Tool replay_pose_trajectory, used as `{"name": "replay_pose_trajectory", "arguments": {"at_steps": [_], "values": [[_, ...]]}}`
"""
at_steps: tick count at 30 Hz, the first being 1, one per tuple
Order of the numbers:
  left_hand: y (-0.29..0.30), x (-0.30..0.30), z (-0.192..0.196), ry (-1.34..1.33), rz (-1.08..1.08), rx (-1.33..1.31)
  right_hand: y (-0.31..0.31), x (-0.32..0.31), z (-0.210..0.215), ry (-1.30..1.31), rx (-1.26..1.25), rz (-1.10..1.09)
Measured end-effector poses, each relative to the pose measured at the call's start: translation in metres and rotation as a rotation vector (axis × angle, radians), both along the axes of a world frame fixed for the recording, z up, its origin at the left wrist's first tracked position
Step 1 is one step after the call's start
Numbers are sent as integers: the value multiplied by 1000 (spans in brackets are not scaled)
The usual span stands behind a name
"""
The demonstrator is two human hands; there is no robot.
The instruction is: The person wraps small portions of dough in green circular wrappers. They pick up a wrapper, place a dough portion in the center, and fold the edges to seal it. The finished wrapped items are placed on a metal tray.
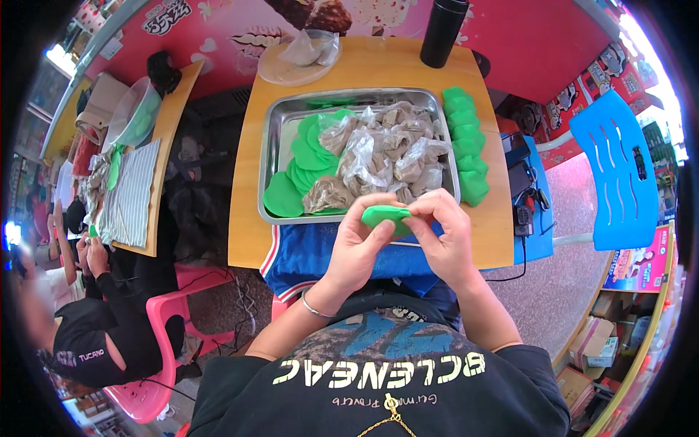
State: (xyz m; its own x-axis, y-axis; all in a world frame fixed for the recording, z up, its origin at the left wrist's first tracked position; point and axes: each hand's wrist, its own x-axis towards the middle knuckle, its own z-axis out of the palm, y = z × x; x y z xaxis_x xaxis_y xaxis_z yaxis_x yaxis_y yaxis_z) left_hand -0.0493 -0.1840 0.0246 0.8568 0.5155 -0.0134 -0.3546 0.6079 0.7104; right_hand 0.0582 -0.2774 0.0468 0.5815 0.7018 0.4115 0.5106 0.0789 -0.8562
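My left hand point(354, 244) and my right hand point(443, 234) both pinch one piece of green dough point(386, 215), held just in front of a metal tray point(275, 138). The tray holds flat green dough rounds point(304, 153) on its left side and several small plastic-wrapped brownish filling portions point(378, 156) in the middle. A row of folded green dumplings point(466, 146) lies on the wooden table point(247, 211), along the tray's right edge. A blue cloth point(306, 258) hangs over the table's near edge under my hands.
A black bottle point(442, 33) and a round board with a plastic bag point(302, 54) stand at the table's far side. A blue plastic chair point(619, 171) is right. At a second table point(171, 116) to the left, another person sits on a pink chair point(156, 328).
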Motion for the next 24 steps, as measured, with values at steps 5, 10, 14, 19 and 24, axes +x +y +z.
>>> {"name": "replay_pose_trajectory", "arguments": {"at_steps": [5,10,14,19,24], "values": [[-1,-2,-12,34,-5,23,1,-3,8,14,-167,-49],[-3,-1,-10,39,10,124,2,7,-1,13,-106,15],[0,0,-10,38,-41,56,1,5,4,161,-131,25],[-1,-3,-11,48,3,-178,-2,-1,3,184,-121,65],[-4,-5,-24,12,-44,-114,2,-2,-5,229,45,59]]}}
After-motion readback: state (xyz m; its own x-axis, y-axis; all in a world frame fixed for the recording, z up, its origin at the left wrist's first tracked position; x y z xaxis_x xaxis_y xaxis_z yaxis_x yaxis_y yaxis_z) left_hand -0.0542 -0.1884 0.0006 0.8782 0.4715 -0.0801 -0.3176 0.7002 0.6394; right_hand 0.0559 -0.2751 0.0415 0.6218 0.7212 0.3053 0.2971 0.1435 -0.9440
